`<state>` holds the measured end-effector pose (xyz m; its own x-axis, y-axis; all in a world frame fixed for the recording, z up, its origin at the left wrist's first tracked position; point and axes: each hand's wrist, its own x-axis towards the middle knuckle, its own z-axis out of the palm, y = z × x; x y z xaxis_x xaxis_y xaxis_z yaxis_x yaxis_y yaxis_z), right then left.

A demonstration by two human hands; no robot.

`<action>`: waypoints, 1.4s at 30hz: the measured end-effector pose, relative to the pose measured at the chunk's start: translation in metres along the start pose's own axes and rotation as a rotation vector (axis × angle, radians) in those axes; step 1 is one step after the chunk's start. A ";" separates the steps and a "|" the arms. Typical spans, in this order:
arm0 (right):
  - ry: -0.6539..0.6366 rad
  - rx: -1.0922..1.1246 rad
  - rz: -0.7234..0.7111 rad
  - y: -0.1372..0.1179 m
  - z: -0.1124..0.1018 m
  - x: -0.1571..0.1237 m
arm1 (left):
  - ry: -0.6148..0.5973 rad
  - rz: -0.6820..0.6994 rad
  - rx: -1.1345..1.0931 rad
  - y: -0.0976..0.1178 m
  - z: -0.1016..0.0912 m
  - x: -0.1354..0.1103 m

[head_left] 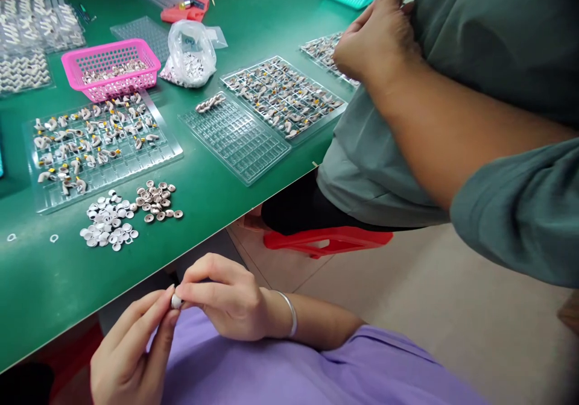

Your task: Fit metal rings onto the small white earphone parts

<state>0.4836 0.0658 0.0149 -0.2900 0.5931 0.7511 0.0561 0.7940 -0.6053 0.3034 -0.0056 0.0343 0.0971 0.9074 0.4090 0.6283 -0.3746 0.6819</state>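
A small white rounded part [176, 301] is pinched between the fingertips of my left hand [133, 345] and my right hand [226, 299], just off the table's front edge and above my lap. Both hands are closed on it, and the fingers hide much of its shape. Nearest to them on the green table [217, 212] lie a loose heap of small white round discs [111, 221] and a smaller heap of beige cup-shaped caps [156, 200]. Behind the heaps sits a clear plastic tray [165, 146], filled with pale curved pieces bearing yellow bits.
A pink basket [147, 79] and a plastic bag [194, 46] of small parts stand behind. A mostly bare tray [235, 134] adjoins a filled tray [280, 94]. A co-worker's arm [420, 122] reaches in at right, above a red stool [325, 239].
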 end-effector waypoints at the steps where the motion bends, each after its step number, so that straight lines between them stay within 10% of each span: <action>1: -0.018 -0.023 -0.022 0.000 -0.002 0.001 | 0.003 -0.017 0.006 0.002 0.000 0.001; 13: 0.000 0.192 0.187 -0.001 0.002 -0.001 | 0.026 0.135 0.082 0.001 -0.002 0.006; 42: -0.017 0.392 0.377 -0.002 0.011 -0.007 | 0.053 0.003 -0.071 -0.007 0.005 0.004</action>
<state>0.4751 0.0586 0.0077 -0.3344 0.8222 0.4607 -0.2003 0.4157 -0.8872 0.3033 0.0020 0.0279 0.0568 0.8956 0.4411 0.5718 -0.3914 0.7210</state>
